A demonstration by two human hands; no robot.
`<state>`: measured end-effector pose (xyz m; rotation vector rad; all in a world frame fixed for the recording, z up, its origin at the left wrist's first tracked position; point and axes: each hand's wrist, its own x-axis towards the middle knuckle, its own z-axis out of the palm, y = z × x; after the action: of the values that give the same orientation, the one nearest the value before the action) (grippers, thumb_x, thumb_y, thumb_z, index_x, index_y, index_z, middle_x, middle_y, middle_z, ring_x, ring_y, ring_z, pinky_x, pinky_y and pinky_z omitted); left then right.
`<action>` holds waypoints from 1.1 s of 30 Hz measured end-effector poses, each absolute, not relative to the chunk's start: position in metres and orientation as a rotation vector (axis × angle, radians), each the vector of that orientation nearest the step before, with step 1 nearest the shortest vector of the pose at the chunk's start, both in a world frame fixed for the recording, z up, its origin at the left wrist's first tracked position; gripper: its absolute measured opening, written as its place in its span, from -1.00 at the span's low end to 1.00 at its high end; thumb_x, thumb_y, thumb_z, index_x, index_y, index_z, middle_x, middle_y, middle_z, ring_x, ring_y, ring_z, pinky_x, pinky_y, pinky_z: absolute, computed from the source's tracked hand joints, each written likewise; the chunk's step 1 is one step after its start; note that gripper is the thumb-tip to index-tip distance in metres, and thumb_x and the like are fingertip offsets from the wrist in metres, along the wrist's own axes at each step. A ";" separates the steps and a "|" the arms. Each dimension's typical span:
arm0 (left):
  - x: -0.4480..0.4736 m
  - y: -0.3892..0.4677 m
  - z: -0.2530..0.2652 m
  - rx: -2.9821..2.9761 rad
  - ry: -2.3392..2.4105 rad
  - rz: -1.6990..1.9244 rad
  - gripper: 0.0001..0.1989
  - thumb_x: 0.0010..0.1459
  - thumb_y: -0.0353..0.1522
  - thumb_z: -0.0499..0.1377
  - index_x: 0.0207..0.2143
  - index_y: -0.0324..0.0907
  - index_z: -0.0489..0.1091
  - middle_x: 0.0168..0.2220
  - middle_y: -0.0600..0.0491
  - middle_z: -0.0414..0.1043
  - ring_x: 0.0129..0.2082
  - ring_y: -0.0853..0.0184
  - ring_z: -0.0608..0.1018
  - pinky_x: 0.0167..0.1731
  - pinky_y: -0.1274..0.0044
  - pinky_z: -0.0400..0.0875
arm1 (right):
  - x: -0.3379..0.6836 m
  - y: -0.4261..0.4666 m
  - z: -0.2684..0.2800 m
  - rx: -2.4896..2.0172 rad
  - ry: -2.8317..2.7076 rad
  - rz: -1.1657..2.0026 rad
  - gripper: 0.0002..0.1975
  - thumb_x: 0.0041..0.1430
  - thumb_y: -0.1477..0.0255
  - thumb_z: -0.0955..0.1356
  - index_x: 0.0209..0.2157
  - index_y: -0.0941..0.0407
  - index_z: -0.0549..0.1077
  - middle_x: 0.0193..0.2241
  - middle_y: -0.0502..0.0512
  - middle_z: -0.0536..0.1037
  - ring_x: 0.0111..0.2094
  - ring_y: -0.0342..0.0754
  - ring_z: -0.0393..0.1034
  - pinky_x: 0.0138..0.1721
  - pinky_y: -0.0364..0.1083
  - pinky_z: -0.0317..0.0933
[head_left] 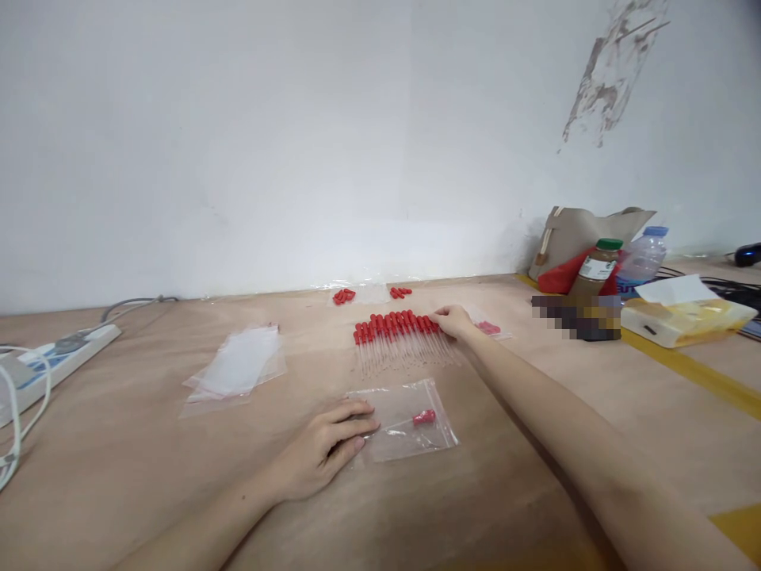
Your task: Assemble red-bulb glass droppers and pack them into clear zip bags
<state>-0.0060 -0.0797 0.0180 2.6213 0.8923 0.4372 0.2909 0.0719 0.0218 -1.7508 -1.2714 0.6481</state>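
Several glass droppers with red rubber bulbs (389, 323) lie side by side in a row on the brown table covering, tips toward me. My right hand (455, 321) is at the row's right end, fingers pinched on the bulb of the last dropper. Nearer to me is a clear zip bag (397, 448) with a single dropper (423, 417) inside, its bulb toward the zip on the right. My left hand (324, 448) rests with fingers spread on the bag's left end. A stack of flat clear bags (243, 361) lies to the left.
Loose red bulbs lie in two small groups (343, 296) (400, 293) by the wall, and a bag with pinkish pieces (488, 327) sits beyond my right hand. A power strip (65, 361) is at left; a tissue pack (683, 317), bottles (598, 270) and a beige bag (571, 230) stand right.
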 end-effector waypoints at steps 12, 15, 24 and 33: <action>-0.004 -0.078 0.019 2.631 0.898 0.455 -0.67 0.20 -0.36 -0.05 0.00 -0.02 0.28 0.05 0.05 0.23 0.06 0.26 0.26 0.02 0.38 0.21 | 0.322 -0.034 0.024 -1.148 -0.927 0.939 -0.84 0.05 0.36 0.29 -0.49 0.13 0.21 -0.62 -0.06 0.37 -0.71 -0.28 0.20 -0.73 -0.29 0.09; -0.003 -0.078 0.020 2.627 0.900 0.459 -0.68 0.20 -0.36 -0.04 0.00 -0.02 0.28 0.05 0.05 0.23 0.06 0.26 0.27 0.02 0.37 0.21 | 0.311 -0.051 0.007 -1.093 -0.766 1.047 -0.86 0.06 0.41 0.28 -0.49 0.12 0.20 -0.62 -0.08 0.37 -0.68 -0.28 0.23 -0.68 -0.30 0.16; -0.002 -0.080 0.021 2.615 0.970 0.469 -0.61 0.19 -0.31 -0.02 0.09 -0.06 0.14 0.06 0.03 0.23 0.06 0.25 0.27 0.04 0.34 0.19 | 0.282 -0.073 -0.003 -1.143 -1.363 1.326 -0.73 -0.16 0.30 0.42 -0.47 0.15 0.33 -0.63 -0.07 0.39 -0.59 -0.22 0.28 -0.51 -0.19 0.20; -0.002 -0.080 0.022 2.617 0.939 0.439 -0.64 0.21 -0.34 -0.04 0.06 -0.05 0.19 0.05 0.05 0.24 0.05 0.29 0.28 0.04 0.38 0.19 | 0.278 -0.081 0.007 -1.094 -1.829 1.464 -0.65 -0.02 0.19 0.30 -0.28 0.15 0.41 -0.63 -0.10 0.37 -0.73 -0.32 0.07 -0.69 -0.26 0.02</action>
<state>-0.0022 -0.0798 0.0217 2.6166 0.9388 0.4391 0.2782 -0.0810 0.0070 -1.0939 -1.8292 1.4635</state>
